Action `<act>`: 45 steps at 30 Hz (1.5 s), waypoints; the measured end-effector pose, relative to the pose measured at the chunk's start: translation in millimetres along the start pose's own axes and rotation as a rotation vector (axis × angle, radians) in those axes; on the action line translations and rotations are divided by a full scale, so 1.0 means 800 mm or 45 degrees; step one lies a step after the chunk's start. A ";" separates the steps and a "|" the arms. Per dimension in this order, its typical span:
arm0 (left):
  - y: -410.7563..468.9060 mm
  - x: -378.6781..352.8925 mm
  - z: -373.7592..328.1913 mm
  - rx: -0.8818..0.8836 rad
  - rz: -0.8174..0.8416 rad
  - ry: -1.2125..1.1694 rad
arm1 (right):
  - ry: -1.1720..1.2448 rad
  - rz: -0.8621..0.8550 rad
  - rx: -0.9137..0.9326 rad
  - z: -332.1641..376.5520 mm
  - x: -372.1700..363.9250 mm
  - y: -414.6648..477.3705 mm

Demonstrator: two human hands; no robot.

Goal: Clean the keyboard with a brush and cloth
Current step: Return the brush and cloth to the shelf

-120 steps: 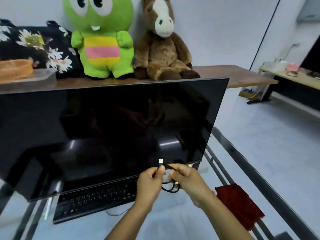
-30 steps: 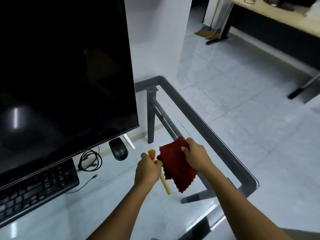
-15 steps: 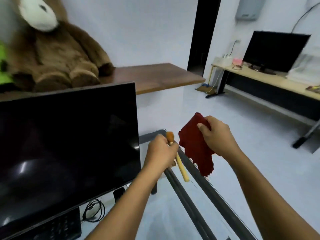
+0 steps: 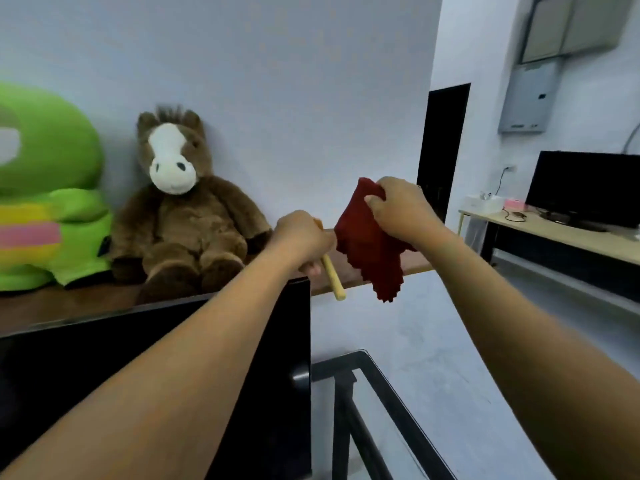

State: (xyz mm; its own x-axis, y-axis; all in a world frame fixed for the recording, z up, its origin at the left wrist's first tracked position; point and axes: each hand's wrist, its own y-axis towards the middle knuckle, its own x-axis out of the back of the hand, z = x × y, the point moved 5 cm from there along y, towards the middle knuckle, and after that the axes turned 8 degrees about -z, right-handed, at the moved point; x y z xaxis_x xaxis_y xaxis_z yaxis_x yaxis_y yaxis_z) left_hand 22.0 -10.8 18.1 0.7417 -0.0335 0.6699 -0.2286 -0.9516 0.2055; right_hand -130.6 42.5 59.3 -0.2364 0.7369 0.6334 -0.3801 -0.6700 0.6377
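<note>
Left hand (image 4: 303, 239): clenched round brush (image 4: 333, 278), handle pointing down; bristles apparently hidden.
Right hand (image 4: 398, 207): pinching red cloth (image 4: 372, 244), which hangs below it, just beside brush.

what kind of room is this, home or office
Probably a home office or spare room. A black monitor stands on a glass-topped metal-framed desk, a second dark screen sits on a light wooden side desk, and a brown plush horse sits on a wooden shelf.
</note>
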 end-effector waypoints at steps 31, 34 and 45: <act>0.119 -0.049 0.086 0.181 0.310 0.541 | -0.210 0.716 0.280 -0.042 -0.205 0.010; 0.122 -0.047 0.088 0.170 0.246 0.537 | -0.260 0.869 0.316 -0.035 -0.216 -0.003; 0.123 -0.042 0.087 0.147 0.356 0.340 | -0.064 0.796 0.054 -0.098 -0.179 0.017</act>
State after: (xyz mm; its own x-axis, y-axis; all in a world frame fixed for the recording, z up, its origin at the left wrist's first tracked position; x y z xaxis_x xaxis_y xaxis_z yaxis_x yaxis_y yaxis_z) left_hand 18.3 -124.5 -33.7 0.4674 -0.2300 0.8536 -0.3148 -0.9456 -0.0824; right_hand -172.1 -65.2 -57.3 -0.3593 0.2003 0.9115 -0.1475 -0.9766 0.1565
